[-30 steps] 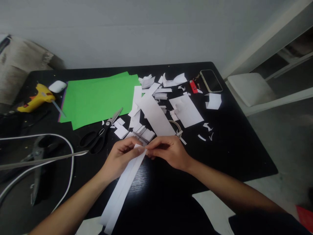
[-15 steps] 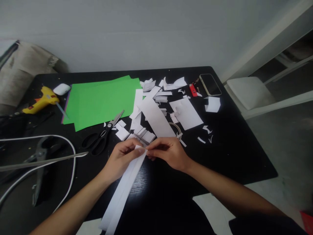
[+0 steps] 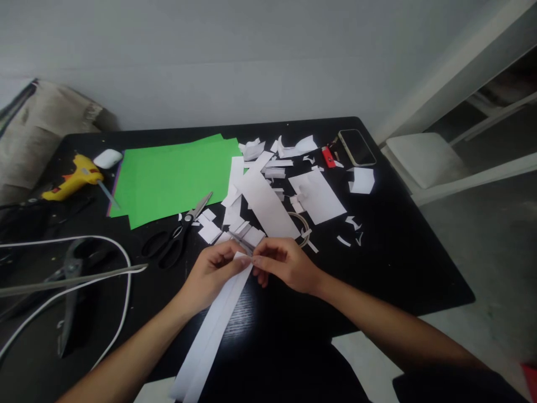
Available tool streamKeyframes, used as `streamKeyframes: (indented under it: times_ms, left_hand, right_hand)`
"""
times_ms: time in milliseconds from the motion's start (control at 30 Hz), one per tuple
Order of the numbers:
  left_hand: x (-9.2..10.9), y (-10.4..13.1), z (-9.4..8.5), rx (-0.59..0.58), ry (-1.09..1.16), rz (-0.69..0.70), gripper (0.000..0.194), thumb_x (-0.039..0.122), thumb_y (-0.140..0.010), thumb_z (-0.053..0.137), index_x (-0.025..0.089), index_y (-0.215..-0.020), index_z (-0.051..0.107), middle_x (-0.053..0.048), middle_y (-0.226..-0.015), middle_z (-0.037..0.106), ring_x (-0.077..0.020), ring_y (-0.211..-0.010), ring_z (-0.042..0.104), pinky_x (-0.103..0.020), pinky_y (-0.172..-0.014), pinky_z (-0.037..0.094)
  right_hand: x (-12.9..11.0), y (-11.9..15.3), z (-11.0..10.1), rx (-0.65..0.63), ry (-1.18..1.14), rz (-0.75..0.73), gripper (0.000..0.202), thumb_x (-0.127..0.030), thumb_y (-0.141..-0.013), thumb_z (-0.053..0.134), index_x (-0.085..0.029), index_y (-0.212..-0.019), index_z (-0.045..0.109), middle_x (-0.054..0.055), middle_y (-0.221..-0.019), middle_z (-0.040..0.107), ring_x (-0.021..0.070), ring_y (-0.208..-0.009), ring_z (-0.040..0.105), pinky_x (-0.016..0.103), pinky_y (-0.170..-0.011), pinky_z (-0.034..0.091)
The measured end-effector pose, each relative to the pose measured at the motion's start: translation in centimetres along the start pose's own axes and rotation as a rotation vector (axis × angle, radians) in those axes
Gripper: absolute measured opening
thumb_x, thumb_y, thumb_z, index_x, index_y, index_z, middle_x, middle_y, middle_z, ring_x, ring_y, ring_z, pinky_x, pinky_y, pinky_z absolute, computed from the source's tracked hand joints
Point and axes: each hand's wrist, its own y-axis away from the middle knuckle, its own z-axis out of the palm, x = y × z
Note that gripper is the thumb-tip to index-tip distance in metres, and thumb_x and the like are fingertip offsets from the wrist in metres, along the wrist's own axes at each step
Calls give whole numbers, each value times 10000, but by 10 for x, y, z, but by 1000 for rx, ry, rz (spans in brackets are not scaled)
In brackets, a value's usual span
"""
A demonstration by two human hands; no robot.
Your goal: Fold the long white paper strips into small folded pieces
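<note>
A long white paper strip (image 3: pixel 213 330) with a lengthwise crease slants down toward my body. My left hand (image 3: pixel 216 271) is closed on its upper end, the thumb lying on top. At the tip corner of that end, my right hand (image 3: pixel 289 266) pinches the paper between thumb and fingers. Just beyond my fingertips lie white paper scraps (image 3: pixel 251 235) and a wider white strip (image 3: pixel 274 207). Black-handled scissors (image 3: pixel 176 232) rest to the left of my left hand, blades pointing away.
Green sheets (image 3: pixel 176 179) cover the back left, beside a yellow glue gun (image 3: pixel 79 178) and a white case (image 3: pixel 108 158). A white cable (image 3: pixel 126 291) loops at left. A phone (image 3: pixel 356 148), a red lighter (image 3: pixel 328 157) and a white paper sheet (image 3: pixel 321 196) lie at right.
My hands stay at the strip's upper end with almost no movement. My right fingers have shifted slightly, lower fingers dropping a little. The view has tilted a touch.
</note>
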Motion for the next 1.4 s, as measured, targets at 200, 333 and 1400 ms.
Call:
streamKeyframes:
  times_ms: [200, 333, 1400]
  left_hand:
    - [1, 1, 1, -28, 54, -103, 258, 422, -952, 702, 178, -876, 737, -36, -789, 762, -139, -650, 667, -238, -608, 504]
    - [3, 1, 0, -43, 68, -107, 256, 408, -928, 740, 168, -842, 722, -27, -748, 753, -125, -627, 661, -215, -582, 489]
    - [3, 4, 0, -130, -66, -134, 275, 366, -986, 667, 154, -815, 704, -29, -752, 730, -126, -671, 674, -239, -655, 534]
  right_hand:
    - [-3, 1, 1, 95, 69, -77, 269, -382, -823, 826, -148, -800, 697, -18, -663, 663, 101, -535, 629, 220, -518, 536]
    - [-6, 2, 2, 117, 83, -96, 250, -365, -821, 823, -151, -791, 697, -17, -662, 660, 101, -535, 619, 219, -511, 526]
    - [-7, 4, -3, 60, 197, -24, 282, -423, -864, 780, -160, -792, 706, -14, -615, 653, 117, -535, 615, 239, -535, 515]
